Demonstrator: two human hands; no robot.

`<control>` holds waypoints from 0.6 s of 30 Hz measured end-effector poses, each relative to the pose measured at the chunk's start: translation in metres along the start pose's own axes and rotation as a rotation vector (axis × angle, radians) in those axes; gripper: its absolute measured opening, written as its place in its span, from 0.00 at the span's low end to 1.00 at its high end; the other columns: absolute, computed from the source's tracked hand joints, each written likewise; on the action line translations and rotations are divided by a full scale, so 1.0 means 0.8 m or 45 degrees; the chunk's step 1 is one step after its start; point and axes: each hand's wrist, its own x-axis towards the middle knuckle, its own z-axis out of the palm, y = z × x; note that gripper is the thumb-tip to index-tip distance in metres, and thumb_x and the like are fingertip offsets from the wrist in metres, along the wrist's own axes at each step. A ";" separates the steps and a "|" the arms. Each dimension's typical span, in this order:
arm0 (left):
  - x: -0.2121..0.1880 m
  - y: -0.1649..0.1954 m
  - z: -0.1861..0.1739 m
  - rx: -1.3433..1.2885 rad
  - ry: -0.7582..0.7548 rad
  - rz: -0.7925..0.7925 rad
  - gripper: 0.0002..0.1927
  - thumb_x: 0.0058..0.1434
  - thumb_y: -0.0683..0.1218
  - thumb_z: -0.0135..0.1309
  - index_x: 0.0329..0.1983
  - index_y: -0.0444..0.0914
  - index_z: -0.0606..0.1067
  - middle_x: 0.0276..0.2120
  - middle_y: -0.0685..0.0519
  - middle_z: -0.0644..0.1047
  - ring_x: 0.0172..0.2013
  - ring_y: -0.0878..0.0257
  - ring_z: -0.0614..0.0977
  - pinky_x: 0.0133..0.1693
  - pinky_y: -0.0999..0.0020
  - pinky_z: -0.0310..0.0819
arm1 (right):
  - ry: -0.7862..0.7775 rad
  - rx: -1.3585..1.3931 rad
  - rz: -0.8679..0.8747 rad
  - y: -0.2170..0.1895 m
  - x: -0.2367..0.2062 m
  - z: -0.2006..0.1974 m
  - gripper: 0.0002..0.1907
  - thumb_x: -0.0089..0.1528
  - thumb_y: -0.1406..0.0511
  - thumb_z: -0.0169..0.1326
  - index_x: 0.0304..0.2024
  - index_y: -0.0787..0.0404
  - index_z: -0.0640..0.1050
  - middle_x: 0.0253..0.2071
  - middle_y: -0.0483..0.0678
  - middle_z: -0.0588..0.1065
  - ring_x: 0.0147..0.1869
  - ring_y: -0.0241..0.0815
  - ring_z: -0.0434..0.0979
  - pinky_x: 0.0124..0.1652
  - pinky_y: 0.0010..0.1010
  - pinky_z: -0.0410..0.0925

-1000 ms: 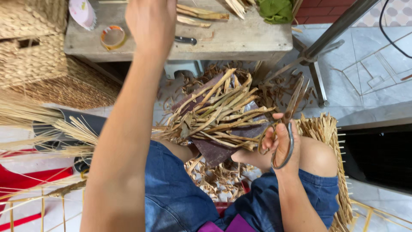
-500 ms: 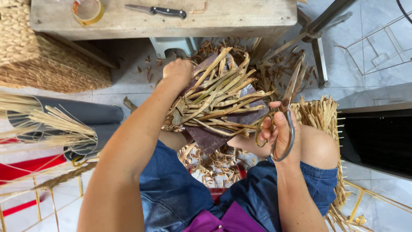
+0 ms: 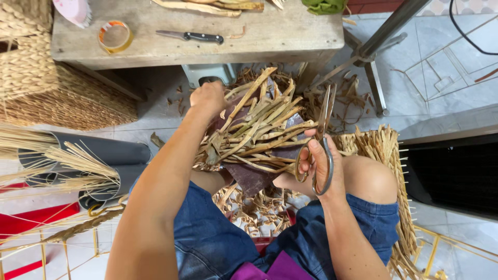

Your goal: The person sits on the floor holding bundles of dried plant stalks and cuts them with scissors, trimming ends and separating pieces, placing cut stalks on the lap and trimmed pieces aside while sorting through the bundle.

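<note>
My right hand (image 3: 322,165) is closed through the handles of a pair of scissors (image 3: 318,142), the fingers hooked in the loops and the blades pointing away from me, their tips close together above the right edge of the pile on my lap. My left hand (image 3: 208,97) reaches to the far left side of that pile and is clenched on the end of one of the dried strips (image 3: 259,127), gripping it near its tip. The strips lie in a loose tangled heap on a dark cloth (image 3: 249,176) spread over my knees, between my two hands. Below the heap, between my legs, short trimmed scraps (image 3: 257,207) litter the floor. Just beside my right knee, on the right, stands a woven piece (image 3: 386,155) with loose ends sticking up. To my left lie bundles of pale straw (image 3: 57,161) across some dark rolled tubes (image 3: 111,153), and farther left sits a large woven basket (image 3: 31,67). On the far side is a wooden bench (image 3: 280,36) holding a black-handled knife (image 3: 191,36) and a roll of tape (image 3: 114,36). A metal stand (image 3: 376,57) leans to the right of the bench.
</note>
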 end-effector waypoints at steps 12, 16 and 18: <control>-0.093 -0.039 -0.062 -1.493 -0.094 0.532 0.15 0.72 0.50 0.49 0.54 0.39 0.80 0.33 0.57 0.80 0.36 0.72 0.80 0.39 0.77 0.76 | -0.188 -0.385 -0.247 0.022 -0.013 0.000 0.20 0.66 0.64 0.58 0.60 0.61 0.74 0.32 0.44 0.73 0.31 0.31 0.69 0.32 0.21 0.64; -0.117 -0.028 -0.041 -1.598 -0.320 0.571 0.15 0.72 0.49 0.48 0.54 0.38 0.78 0.30 0.60 0.77 0.31 0.74 0.76 0.36 0.78 0.75 | -0.286 -0.526 -0.339 0.031 -0.011 -0.001 0.26 0.62 0.67 0.62 0.63 0.61 0.72 0.39 0.43 0.73 0.38 0.28 0.70 0.36 0.19 0.65; -0.124 -0.021 -0.036 -1.485 -0.355 0.565 0.15 0.72 0.50 0.47 0.54 0.39 0.79 0.29 0.61 0.75 0.30 0.75 0.73 0.33 0.80 0.71 | -0.291 -0.569 -0.316 0.033 -0.010 -0.002 0.28 0.61 0.68 0.63 0.63 0.60 0.72 0.42 0.42 0.73 0.40 0.28 0.70 0.37 0.18 0.66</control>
